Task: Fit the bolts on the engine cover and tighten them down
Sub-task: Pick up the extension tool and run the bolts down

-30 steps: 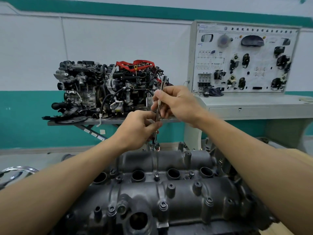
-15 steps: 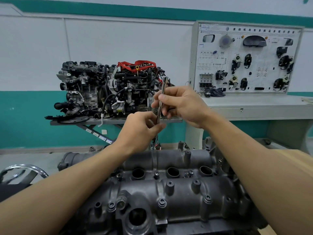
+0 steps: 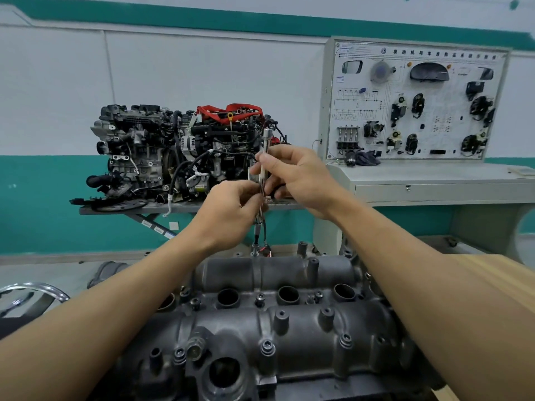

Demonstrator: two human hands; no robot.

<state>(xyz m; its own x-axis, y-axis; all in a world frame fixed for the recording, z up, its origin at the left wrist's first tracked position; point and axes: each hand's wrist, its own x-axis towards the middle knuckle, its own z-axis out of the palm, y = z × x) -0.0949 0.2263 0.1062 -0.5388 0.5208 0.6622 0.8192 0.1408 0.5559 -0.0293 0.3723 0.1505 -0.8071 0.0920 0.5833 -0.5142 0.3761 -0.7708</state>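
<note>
– Starting with the right grip [image 3: 295,175]: what is it doing at centre frame?
– Thumb and fingertips are pressed together on the upper part of a thin metal driver [image 3: 265,143], pinching it. The top end sticks out above that hand.
– And the left grip [image 3: 228,212]?
– It's lower and just to the left, with the fingers curled in and pinching the same shaft. Neither hand is spread.
– Why two hands on one slim tool?
– Steadiness and spin, I'd say. The driver stands nearly upright, its tip down at the far edge of the engine cover [image 3: 289,328], which fills the lower half of the frame. A long shaft wobbles, so one pinch can guide while the other twirls. That suits running a bolt down lightly before real tightening.
– Can you see the bolt under the tip?
– Not clearly; that spot is small and blurred. Other bolts [image 3: 267,347] sit in their bosses along the near side of the cover. A few bosses look empty, so I'd judge there is work left.
– Anything behind?
– A second engine [image 3: 179,151] on a stand at middle left. A display board [image 3: 417,102] stands at upper right on a grey surface [image 3: 434,175].
</note>
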